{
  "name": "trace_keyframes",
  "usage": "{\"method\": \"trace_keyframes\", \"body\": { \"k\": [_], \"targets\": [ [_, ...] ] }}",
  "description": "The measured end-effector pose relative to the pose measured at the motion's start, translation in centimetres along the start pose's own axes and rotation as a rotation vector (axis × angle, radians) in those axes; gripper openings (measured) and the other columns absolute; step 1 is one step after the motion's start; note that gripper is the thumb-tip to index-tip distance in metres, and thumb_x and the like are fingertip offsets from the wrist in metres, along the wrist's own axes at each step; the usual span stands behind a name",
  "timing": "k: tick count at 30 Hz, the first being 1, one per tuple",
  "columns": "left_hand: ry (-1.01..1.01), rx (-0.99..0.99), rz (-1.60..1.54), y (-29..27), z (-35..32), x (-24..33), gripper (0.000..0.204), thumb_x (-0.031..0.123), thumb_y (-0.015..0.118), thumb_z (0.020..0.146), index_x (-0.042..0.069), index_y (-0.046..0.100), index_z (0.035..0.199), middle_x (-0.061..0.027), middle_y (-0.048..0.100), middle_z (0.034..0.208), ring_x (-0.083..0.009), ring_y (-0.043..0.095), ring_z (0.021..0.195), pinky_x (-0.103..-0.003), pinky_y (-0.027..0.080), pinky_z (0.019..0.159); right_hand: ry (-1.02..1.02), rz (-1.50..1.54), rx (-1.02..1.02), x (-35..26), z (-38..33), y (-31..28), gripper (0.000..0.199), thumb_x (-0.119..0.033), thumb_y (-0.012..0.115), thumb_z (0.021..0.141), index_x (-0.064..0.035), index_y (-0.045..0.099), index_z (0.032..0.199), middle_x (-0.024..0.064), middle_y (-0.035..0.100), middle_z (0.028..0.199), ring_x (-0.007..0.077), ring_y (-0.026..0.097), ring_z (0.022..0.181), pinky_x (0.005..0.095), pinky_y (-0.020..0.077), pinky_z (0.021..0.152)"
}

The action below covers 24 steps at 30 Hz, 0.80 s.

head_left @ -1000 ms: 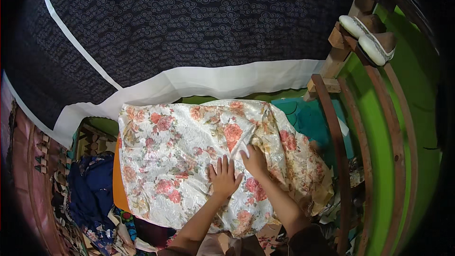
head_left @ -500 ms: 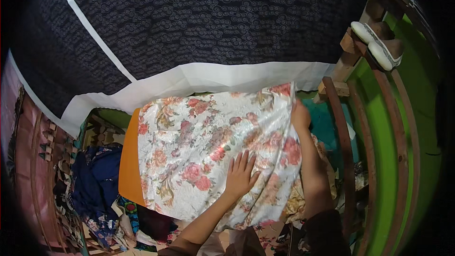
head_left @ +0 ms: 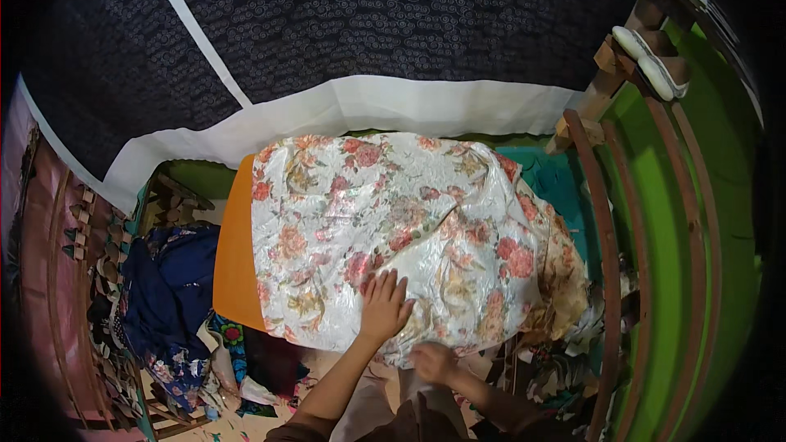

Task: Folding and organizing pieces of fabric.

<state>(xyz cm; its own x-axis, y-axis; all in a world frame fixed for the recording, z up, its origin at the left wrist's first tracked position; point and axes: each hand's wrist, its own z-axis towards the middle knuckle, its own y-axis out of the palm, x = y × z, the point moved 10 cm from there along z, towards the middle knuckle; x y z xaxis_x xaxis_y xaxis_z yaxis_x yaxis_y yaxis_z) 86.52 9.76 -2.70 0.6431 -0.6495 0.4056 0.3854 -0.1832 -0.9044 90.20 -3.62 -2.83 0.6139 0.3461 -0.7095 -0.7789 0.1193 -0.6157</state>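
A shiny white cloth (head_left: 352, 221) with red and orange flowers lies over an orange board (head_left: 233, 245), whose left end shows bare. Small wrinkles run across the cloth, mostly in its near middle. My left hand (head_left: 383, 311) rests on it, palm down with fingers stretched out. Close beside it, at the near edge, my right hand (head_left: 434, 363) is closed with curled fingers on the cloth's gathered border. A gold-toned patterned cloth (head_left: 561, 270) spills out from under the floral one at the right end.
A dark patterned curtain (head_left: 393, 16) with a white border hangs behind the board. Wooden rails (head_left: 602, 254) stand at the right before a green wall (head_left: 720, 196), with pale shoes (head_left: 651, 61) on top. Dark blue fabric (head_left: 172, 303) is heaped at the left. Teal material (head_left: 548, 176) shows at the back right.
My right hand has come from the cloth's far right corner to its near edge. The cloth now drapes down at the right end. My left hand has shifted slightly left.
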Motion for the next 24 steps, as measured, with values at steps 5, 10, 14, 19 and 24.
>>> {"method": "trace_keyframes", "body": {
  "k": [5,10,14,19,24],
  "targets": [
    [0.116,-0.117,0.176,0.2,-13.2,-2.7,0.050,0.031,0.053,0.082,0.014,0.043,0.128,-0.0129,0.034,0.137,-0.0292,0.035,0.123,-0.047,0.026,0.101,0.551,0.247,-0.437,5.1,-8.4,11.3,0.023,-0.012,0.055,0.076,-0.0040,0.062,0.096,0.0154,0.061,0.086,0.0332,0.059,0.081,0.0390,0.0463,0.072],
    [0.208,-0.180,0.229,2.1,-21.2,-6.2,0.055,0.030,0.053,0.081,0.019,0.038,0.132,-0.0113,0.030,0.140,-0.0283,0.033,0.125,-0.047,0.025,0.101,1.382,0.730,-0.087,15.8,-18.0,13.8,0.028,-0.020,0.058,0.082,0.0019,0.059,0.098,0.0119,0.061,0.090,0.0221,0.056,0.085,0.0338,0.0443,0.074],
    [-0.157,-0.332,0.094,3.5,-26.9,-15.3,0.066,0.035,0.056,0.079,0.006,0.032,0.133,-0.0200,0.028,0.138,-0.0325,0.032,0.126,-0.044,0.028,0.101,1.307,0.591,0.299,12.4,-15.0,11.4,0.054,-0.020,0.067,0.077,0.0054,0.040,0.116,0.0163,0.055,0.102,0.0214,0.054,0.077,0.0329,0.0432,0.061],
    [-0.508,-0.201,-0.375,3.4,-28.0,-22.5,0.098,0.041,0.072,0.066,-0.008,0.020,0.133,-0.0264,0.024,0.138,-0.0358,0.027,0.127,-0.037,0.025,0.104,1.040,0.210,0.344,12.9,-16.6,11.0,0.078,-0.022,0.072,0.072,0.0079,0.023,0.124,0.0203,0.054,0.100,0.0223,0.059,0.064,0.0337,0.0452,0.043],
    [-0.419,0.058,-0.465,3.4,-24.5,-25.2,0.079,0.026,0.078,0.064,-0.007,0.036,0.122,-0.0191,0.044,0.122,-0.0264,0.046,0.108,-0.035,0.038,0.092,1.148,0.608,0.578,15.2,-16.5,12.9,0.050,-0.011,0.068,0.075,0.0057,0.041,0.114,0.0110,0.055,0.102,0.0191,0.056,0.083,0.0294,0.0467,0.064]
  ]
}}
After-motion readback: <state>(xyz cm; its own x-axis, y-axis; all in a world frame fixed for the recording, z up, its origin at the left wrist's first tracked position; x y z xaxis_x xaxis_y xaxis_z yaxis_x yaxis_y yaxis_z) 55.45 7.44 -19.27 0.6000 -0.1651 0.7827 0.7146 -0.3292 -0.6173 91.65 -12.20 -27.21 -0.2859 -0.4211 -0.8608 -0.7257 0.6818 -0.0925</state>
